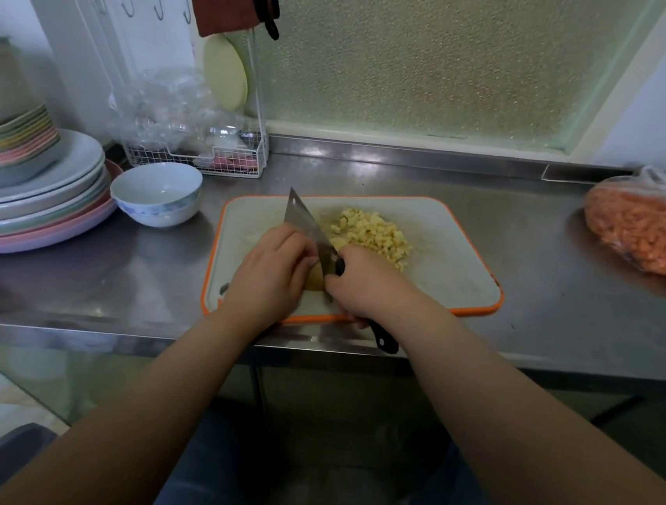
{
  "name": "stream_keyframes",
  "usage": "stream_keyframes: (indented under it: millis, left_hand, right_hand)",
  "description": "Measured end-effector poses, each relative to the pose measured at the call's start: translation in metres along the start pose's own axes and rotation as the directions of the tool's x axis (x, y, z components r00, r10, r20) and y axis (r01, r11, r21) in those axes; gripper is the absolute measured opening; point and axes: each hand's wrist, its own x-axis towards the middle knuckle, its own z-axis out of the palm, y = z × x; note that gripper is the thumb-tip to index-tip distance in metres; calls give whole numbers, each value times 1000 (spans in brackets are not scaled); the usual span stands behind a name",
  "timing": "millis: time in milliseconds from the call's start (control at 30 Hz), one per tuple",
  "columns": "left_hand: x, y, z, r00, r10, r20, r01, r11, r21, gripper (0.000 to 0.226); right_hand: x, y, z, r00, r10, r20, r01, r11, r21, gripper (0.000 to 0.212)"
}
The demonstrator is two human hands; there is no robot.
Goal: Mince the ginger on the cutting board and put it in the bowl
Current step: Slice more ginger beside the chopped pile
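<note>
My fingers (302, 255) on the left hand (276, 271) are curled down over the uncut piece of ginger (315, 281), pinning it to the cutting board (455, 272), knuckles close against the flat of the cleaver (305, 225). My right hand (365, 284) is wrapped round the black handle, forefinger and thumb up near the heel of the blade, the butt of the handle sticking out past the near edge of the board. The blade stands edge down between my two hands, tip pointing to the far side. Beyond it, to the right, lies the pile of ginger already chopped (374, 234), pale yellow bits heaped on the far middle of the board. The bowl (157, 196) sits off the board to the left, on the steel counter (539, 333), just beside a stack of plates (35, 199); nothing is in it that I can see. I judge the piece under my fingers firm and fibrous, a little wet and apt to slide, so I should hold it from the top with fingertips tucked back. The chopped bits look light, loose and sticky; they will probably move best scraped together and lifted on the blade's flat, steadied with my left hand, rather than pinched up.
</note>
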Motion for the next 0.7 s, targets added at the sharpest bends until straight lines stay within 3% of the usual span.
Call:
stream_keyframes:
  millis: [167,367,700]
  left_hand:
    - [0,-1,-1,1000,21,4,-21,1000,15,2]
    - [1,-1,1,1000,-9,16,9,1000,18,12]
    - [1,-2,1,1000,2,21,-1,1000,-16,1]
  right_hand:
    - [-6,0,-11,1000,6,-7,-6,999,32,16]
    - [-22,-8,-31,997,-58,-57,56,997,-45,13]
    - [-31,-22,-41,1000,-21,-21,19,993,-114,17]
